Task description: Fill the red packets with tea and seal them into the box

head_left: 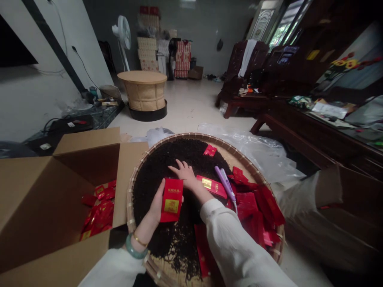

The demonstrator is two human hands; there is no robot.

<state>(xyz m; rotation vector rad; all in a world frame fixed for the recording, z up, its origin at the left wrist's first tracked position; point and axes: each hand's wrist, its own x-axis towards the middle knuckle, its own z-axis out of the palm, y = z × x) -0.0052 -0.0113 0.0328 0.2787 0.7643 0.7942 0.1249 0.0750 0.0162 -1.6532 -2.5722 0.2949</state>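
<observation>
1. Gripped by its sides in the left hand (155, 202), a red packet (171, 191) stands roughly upright over the tray (129, 199), likely to keep it steady near the dark leaves (155, 161)
2. Right hand (186, 173) is open, fingers spread over the leaves, perhaps to suit loose stuff; contact is unclear
3. Purple clamp (226, 183) lies to the right, probably for easy reach
4. Box (74, 255) at left, flaps open, holds other packets (101, 211), perhaps to keep them apart
</observation>
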